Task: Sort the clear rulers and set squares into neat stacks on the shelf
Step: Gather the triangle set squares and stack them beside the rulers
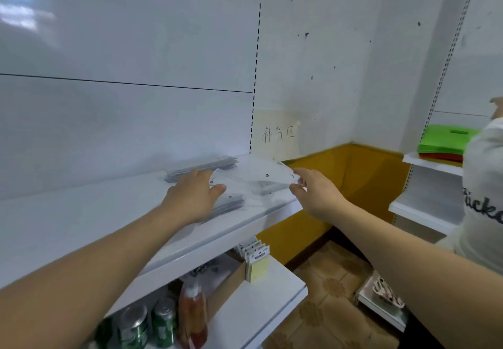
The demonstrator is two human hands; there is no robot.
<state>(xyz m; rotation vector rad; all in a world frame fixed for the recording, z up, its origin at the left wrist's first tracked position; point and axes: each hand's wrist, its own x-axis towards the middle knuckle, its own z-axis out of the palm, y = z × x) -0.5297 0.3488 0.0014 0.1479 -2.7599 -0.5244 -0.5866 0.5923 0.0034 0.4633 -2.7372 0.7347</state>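
A clear set square (258, 176) hangs just above the white shelf (81, 220), held between both hands. My left hand (194, 195) grips its left corner, thumb on the near edge. My right hand (313, 189) pinches its right corner. A stack of clear rulers (201, 167) lies at the back against the wall. A second stack of clear pieces (228, 204) sits partly under my left hand. More clear pieces (265, 186) lie under the held set square.
The shelf ends at the right near a paper sign (277, 133) on the wall. A lower shelf (258, 302) holds green cans (163, 321), a bottle (193, 310) and carded packs (255, 256). Another person (484, 199) stands at right beside a second shelf unit (427, 210) with green bags (446, 139).
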